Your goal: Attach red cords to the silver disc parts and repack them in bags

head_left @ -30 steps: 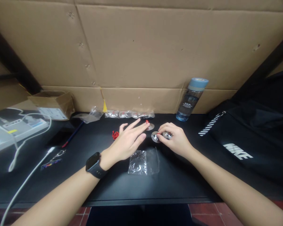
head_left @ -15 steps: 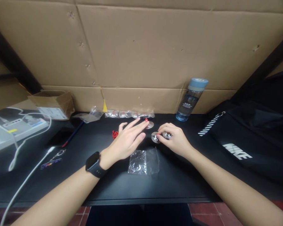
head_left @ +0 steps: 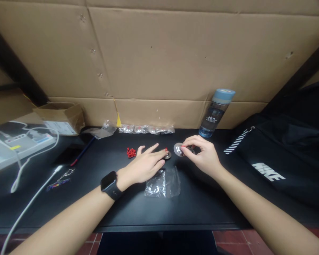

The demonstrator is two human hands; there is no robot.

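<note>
My left hand (head_left: pixel 146 164), with a black watch at the wrist, is spread palm down. Its fingertips touch a small metal disc (head_left: pixel 168 155) with a red knob on the black table. My right hand (head_left: pixel 202 154) pinches a shiny metal disc (head_left: pixel 178 149) by its red middle; another object under the fingers is mostly hidden. Left of my left hand lies a small heap of red cord or red pieces (head_left: pixel 131 152). A clear plastic bag (head_left: pixel 162 184) lies flat in front of my left hand.
Wrapped metal discs (head_left: pixel 141 129) line the table's back edge. A water bottle (head_left: pixel 215 113) and a black bag (head_left: pixel 281 152) stand at the right. At the left are a cardboard box (head_left: pixel 61 117), a power strip (head_left: pixel 21 143), a white cable and a keychain (head_left: pixel 60 180).
The disc under my left fingertips has moved toward me. My right hand has shifted slightly right and back with its disc, and my left hand has come slightly right.
</note>
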